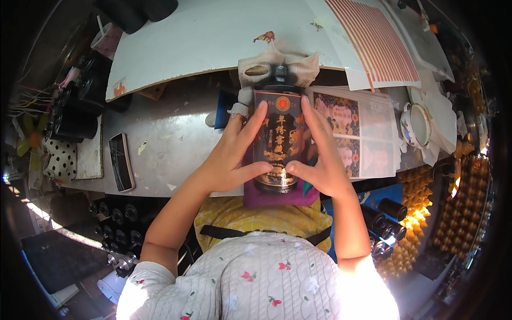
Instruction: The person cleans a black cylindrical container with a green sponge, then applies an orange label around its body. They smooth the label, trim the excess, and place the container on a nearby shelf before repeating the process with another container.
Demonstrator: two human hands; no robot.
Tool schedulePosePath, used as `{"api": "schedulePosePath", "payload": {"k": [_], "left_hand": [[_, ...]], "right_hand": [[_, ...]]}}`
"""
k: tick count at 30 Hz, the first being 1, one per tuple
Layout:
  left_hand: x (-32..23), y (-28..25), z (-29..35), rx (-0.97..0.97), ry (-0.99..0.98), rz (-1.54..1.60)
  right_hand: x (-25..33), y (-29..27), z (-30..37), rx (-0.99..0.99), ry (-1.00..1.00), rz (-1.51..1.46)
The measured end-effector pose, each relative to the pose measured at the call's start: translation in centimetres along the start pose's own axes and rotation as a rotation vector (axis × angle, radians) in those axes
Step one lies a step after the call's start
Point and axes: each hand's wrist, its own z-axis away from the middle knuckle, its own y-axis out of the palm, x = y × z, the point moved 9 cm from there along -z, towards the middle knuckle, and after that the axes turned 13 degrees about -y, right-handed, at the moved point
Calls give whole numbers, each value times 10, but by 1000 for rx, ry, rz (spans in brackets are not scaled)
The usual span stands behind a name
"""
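Note:
A black bottle (279, 128) with a narrow neck lies in front of me, its neck pointing away. Its front carries a dark label with gold characters and a small red and gold round emblem. My left hand (234, 154) grips its left side, thumb pressed on the lower label. White fabric covers a fingertip of that hand. Against the right side lies my right hand (325, 157), its thumb also on the lower label and its index finger along the upper edge. A purple cloth (280, 200) is beneath the bottle's base, and a stained white cloth (306, 66) is behind its neck.
Printed decal sheets (378, 133) are stacked right of the bottle, beside a white enamel cup (415, 125). A phone (121, 161) lies at left on the grey table (160, 133). A raised white board (213, 48) holds an orange-striped sheet (376, 45). Black bottles (384, 218) stand below right.

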Motion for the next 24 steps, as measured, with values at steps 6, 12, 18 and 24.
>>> {"api": "schedulePosePath", "payload": {"k": [6, 12, 18, 24], "left_hand": [[8, 12, 10, 6, -10, 85], [5, 9, 3, -20, 4, 180], [11, 17, 2, -3, -49, 210], [10, 14, -1, -27, -50, 198]], "right_hand": [[-2, 2, 1, -10, 18, -77], [-4, 1, 1, 4, 48, -113], [-8, 1, 1, 12, -16, -111], [-12, 1, 1, 12, 26, -155]]}}
